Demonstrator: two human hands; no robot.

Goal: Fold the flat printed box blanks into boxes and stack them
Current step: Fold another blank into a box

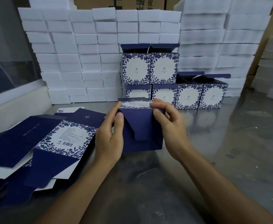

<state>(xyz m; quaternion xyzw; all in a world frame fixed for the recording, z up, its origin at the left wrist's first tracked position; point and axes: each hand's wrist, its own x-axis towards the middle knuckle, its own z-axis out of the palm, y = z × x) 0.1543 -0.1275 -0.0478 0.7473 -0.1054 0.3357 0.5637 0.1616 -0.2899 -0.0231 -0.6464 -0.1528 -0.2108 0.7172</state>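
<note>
White foam blocks (90, 50) wall off the back of the steel bench (213, 151), with six folded boxes (163, 78) stacked in front of them, lids up. Flat blanks (51, 143) sprawl at my left, just beside my left hand (111, 136). Both my hands, left and right (171, 126), grip the navy box (142, 126) mid-bench, thumbs on its bottom flaps.
</note>
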